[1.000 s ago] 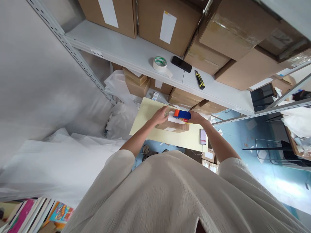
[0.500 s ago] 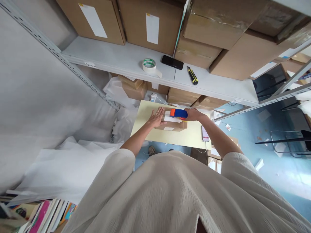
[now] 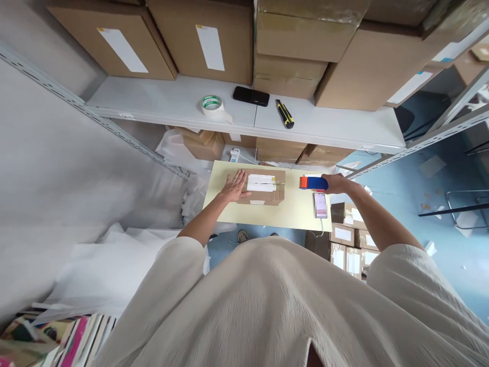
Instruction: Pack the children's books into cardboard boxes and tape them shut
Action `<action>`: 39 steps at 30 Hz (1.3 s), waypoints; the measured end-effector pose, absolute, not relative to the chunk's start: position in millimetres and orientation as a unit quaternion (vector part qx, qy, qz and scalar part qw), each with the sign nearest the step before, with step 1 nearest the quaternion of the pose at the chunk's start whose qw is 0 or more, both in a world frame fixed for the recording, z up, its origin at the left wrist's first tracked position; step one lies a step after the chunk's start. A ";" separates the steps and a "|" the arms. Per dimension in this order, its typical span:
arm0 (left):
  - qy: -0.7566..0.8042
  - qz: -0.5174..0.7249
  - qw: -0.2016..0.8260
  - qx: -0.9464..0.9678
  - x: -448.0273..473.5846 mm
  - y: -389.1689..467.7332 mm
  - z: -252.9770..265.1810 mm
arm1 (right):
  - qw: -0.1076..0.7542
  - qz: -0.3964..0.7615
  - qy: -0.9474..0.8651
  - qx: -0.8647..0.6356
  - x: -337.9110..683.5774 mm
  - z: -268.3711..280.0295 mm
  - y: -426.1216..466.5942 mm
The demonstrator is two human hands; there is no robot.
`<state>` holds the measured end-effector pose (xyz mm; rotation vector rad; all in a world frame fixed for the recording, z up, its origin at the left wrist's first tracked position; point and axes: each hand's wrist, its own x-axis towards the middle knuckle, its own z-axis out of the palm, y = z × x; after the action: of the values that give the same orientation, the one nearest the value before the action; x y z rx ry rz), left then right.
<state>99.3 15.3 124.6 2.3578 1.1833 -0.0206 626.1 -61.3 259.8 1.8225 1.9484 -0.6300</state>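
Centrally in the head view, box [image 3: 272, 199] lies on the table [image 3: 294, 216], label [image 3: 261, 182] facing up. Left hand [image 3: 234, 187] rests on the box's left end, palm down, fingers spread, nothing pinched. Right hand [image 3: 336, 183] grips the blue-and-orange dispenser [image 3: 315, 183] by its far end, fingers wrapped round; exact finger placement too small to read. Dispenser is off to the right of the box, well apart from it. Cannot tell whether it touches the table.

Risks, as judged: phone [image 3: 320, 205] lies just beside the dispenser, on the near side; a low or careless swing could knock it. Its cord [image 3: 322, 228] hangs over the table's near edge, so a snag by arm or clothing could drag the phone off. Box is braced at one end only; a sideways push at the free right end could make it pivot or skid, more so if the left palm lightens.

Bearings: box's long axis runs left to right, roughly along the table's length. Dispenser lies nearly parallel, orange end pointing left, at the box.
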 end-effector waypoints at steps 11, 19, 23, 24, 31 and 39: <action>0.453 -0.048 0.234 0.859 99.1 13.8 141.4 | 0.188 -0.263 0.708 0.628 636.6 198.9 -57.1; 0.464 -0.084 0.208 0.857 101.1 11.8 149.7 | 0.174 -0.291 0.707 0.620 609.1 159.0 -52.4; 0.469 -0.103 0.201 0.854 102.0 13.2 152.3 | 0.169 -0.283 0.716 0.616 592.3 147.8 -47.8; 0.468 -0.106 0.198 0.854 101.8 13.6 152.4 | 0.166 -0.281 0.718 0.615 588.5 146.2 -46.5; 0.458 -0.125 0.174 0.863 98.7 16.6 148.7 | 0.160 -0.271 0.739 0.595 570.7 149.4 -40.0; 0.440 -0.165 0.132 0.873 98.5 17.3 146.4 | 0.214 -0.202 0.773 0.563 560.4 162.7 -30.8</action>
<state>98.5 17.3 146.4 2.5343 1.2760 -0.4789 560.4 -30.8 162.7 1.5617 2.1440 -0.5592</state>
